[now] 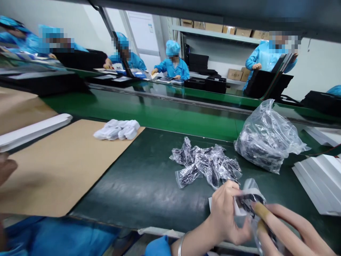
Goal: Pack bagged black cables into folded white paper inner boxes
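At the lower right, my left hand (227, 215), with a bangle on the wrist, is closed around a small white box (239, 209). Against the box's end, a clear plastic bag with a dark item (250, 201), like a coiled cable, is pinched by my right hand (282, 225). Yellowish covers sit on two of its fingertips. Fingers and motion blur hide how far the bag is inside the box. Just beyond my hands lies a heap of similar bagged dark items (207, 163) on the dark green work surface (138, 185).
A large clear bag (261, 145) of dark items stands behind, with folded white cartons (319, 181) at right. White bundles (117, 129) lie on brown cardboard (66, 160). Another person's hand (6, 169) is at left. Co-workers in blue (173, 67) sit across the green conveyor belt (165, 113).
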Action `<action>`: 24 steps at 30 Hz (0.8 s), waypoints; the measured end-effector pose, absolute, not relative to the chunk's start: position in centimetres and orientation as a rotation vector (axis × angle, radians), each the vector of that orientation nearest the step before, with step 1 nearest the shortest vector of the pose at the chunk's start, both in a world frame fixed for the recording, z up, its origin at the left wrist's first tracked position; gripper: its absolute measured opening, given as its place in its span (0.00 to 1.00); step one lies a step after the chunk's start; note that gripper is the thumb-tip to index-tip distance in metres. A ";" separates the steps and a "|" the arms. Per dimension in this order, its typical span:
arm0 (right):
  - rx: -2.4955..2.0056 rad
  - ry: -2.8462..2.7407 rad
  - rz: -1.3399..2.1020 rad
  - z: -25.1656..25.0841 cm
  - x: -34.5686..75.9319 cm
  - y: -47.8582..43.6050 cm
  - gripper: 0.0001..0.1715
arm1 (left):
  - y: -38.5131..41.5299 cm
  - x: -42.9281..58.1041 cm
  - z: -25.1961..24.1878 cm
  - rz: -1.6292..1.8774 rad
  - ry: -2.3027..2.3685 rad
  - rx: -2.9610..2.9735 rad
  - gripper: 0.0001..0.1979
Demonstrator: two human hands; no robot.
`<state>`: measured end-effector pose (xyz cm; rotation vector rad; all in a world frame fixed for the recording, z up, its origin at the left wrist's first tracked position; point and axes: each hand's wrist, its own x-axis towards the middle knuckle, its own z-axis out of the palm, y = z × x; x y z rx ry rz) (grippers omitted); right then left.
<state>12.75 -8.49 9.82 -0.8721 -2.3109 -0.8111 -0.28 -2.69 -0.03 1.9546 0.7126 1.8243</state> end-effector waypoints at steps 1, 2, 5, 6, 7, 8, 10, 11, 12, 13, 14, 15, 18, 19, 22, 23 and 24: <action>-0.896 -2.333 -0.806 9.9 12.5 -8.3 0.19 | -2.7 -0.3 0.1 1.814 0.698 1.976 0.17; -0.918 -2.349 -0.803 9.9 12.5 -8.1 0.19 | -2.7 -0.3 0.2 1.802 0.691 1.998 0.19; -0.953 -2.377 -0.799 9.8 12.9 -7.8 0.21 | -2.6 -0.3 0.5 1.781 0.719 2.039 0.25; -0.968 -2.370 -0.805 9.5 13.2 -7.9 0.20 | -2.5 -0.3 0.5 1.784 0.720 2.047 0.26; -0.990 -2.354 -0.817 9.1 13.4 -8.1 0.18 | -2.4 -0.3 0.5 1.796 0.722 2.049 0.27; -1.025 -2.330 -0.827 8.5 13.6 -8.3 0.15 | -2.2 -0.2 0.4 1.813 0.726 2.047 0.26; -1.095 -2.205 -0.821 7.1 13.5 -9.0 0.11 | -2.1 -0.3 0.1 1.845 0.740 2.032 0.25; -1.114 -2.146 -0.799 6.4 13.2 -9.3 0.11 | -2.1 -0.3 0.0 1.860 0.756 2.022 0.25; -1.128 -2.085 -0.775 5.7 12.9 -9.5 0.10 | -2.1 -0.3 -0.2 1.877 0.770 2.012 0.25; -1.134 -2.027 -0.754 5.2 12.5 -9.6 0.09 | -2.1 -0.4 -0.3 1.891 0.778 2.007 0.25; -1.139 -1.984 -0.735 4.8 12.2 -9.6 0.09 | -2.1 -0.5 -0.3 1.900 0.779 2.004 0.25; -1.138 -1.971 -0.723 4.6 11.9 -9.5 0.09 | -2.1 -0.5 -0.4 1.903 0.780 2.001 0.25; -1.112 -2.020 -0.714 4.8 11.7 -8.7 0.10 | -2.1 -0.6 -0.5 1.882 0.826 2.000 0.26; -1.106 -2.056 -0.714 4.9 11.9 -8.5 0.12 | -2.1 -0.7 -0.5 1.879 0.857 2.004 0.26; -1.120 -2.092 -0.705 5.3 12.3 -8.1 0.16 | -2.3 -0.9 -0.5 1.897 0.941 2.024 0.26; -1.114 -2.101 -0.708 5.3 12.3 -8.1 0.17 | -2.4 -1.0 -0.5 1.906 0.955 2.029 0.26; -1.099 -2.114 -0.720 5.4 12.2 -8.2 0.16 | -2.5 -1.1 -0.6 1.913 0.966 2.030 0.26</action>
